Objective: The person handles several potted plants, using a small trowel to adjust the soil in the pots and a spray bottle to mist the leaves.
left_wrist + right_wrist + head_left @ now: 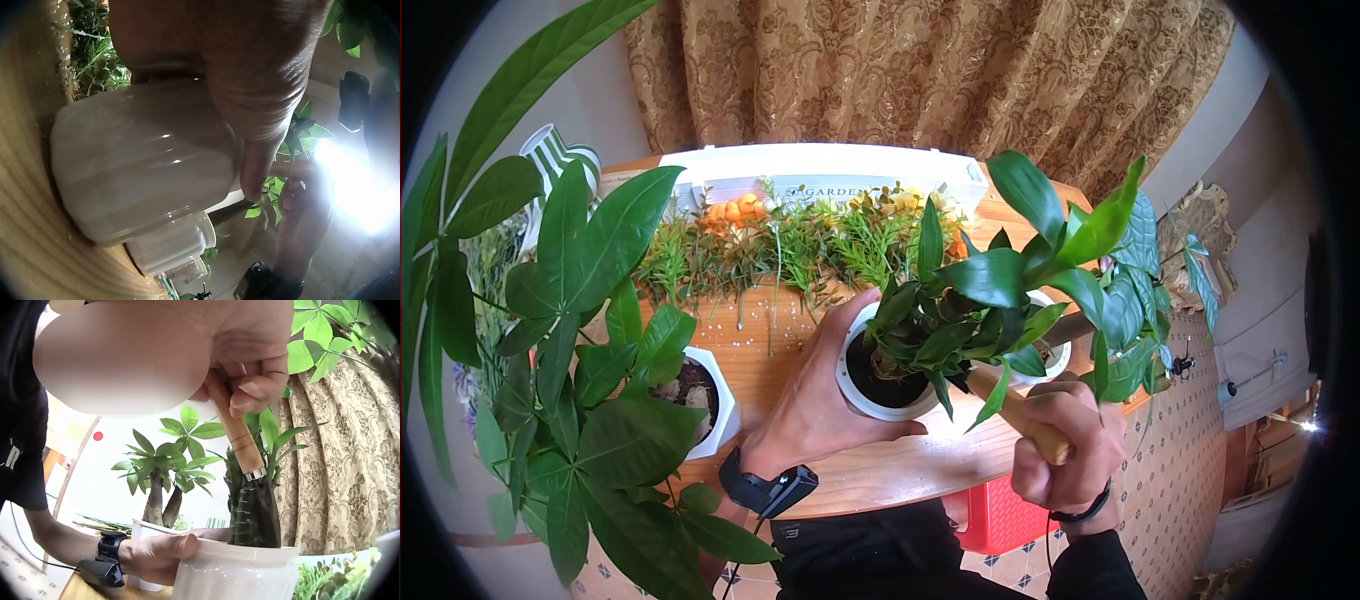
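My left hand (805,405) grips a round white pot (144,162) by its side, fingers and thumb spread around the wall near the rim. Dark soil and a leafy green plant (990,280) with thick ringed stems fill it. Curled around a wooden handle (240,440), my right hand (1072,440) is above the pot's right side. In the right wrist view, the tool's dark metal blade (269,515) points down beside the stems, and its lower end is hidden behind the pot's rim. The pot stands upright on the wooden table.
A broad-leaved plant in a white angular pot (725,405) stands on the left. Artificial greenery and flowers (800,250) lie before a long white planter (820,165) at the back. Another white pot (172,244) is on the right. A red stool (1010,515) is below the table.
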Demonstrator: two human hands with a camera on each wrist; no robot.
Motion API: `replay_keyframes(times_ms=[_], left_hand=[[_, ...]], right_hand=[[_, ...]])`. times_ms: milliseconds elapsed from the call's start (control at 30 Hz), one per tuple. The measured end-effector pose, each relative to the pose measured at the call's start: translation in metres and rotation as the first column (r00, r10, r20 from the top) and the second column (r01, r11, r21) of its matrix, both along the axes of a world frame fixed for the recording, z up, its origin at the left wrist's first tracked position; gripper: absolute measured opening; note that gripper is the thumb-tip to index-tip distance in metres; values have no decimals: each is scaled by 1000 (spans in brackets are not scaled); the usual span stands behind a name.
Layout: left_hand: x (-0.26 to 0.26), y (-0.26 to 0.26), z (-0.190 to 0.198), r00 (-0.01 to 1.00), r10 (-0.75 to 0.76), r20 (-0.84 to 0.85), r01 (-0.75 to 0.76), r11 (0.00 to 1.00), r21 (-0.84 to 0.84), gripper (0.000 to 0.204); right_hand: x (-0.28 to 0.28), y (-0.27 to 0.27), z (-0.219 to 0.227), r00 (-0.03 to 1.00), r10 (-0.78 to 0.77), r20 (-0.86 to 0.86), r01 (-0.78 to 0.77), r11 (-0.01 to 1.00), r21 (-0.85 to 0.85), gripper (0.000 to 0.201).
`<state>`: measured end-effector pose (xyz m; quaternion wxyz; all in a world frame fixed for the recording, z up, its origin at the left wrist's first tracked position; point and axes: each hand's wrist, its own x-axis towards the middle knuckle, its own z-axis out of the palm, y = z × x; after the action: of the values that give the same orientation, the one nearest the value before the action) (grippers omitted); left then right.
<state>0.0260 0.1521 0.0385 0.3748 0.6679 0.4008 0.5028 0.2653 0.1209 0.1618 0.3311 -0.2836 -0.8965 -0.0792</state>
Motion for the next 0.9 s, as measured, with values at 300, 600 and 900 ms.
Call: replay_keyframes(times_ms=[300, 600, 900], left_hand=[[0, -1, 1, 1000, -3, 15, 3, 1000, 12, 127], [0, -1, 1, 1000, -6, 18, 6, 1000, -11, 127], [1, 0, 2, 1000, 8, 1, -8, 1000, 20, 127]], right_hand=[[2, 2, 0, 997, 21, 77, -20, 1000, -24, 46], [2, 0, -1, 1000, -5, -6, 5, 1000, -24, 46], [2, -4, 1, 1000, -21, -18, 20, 1000, -22, 45]])
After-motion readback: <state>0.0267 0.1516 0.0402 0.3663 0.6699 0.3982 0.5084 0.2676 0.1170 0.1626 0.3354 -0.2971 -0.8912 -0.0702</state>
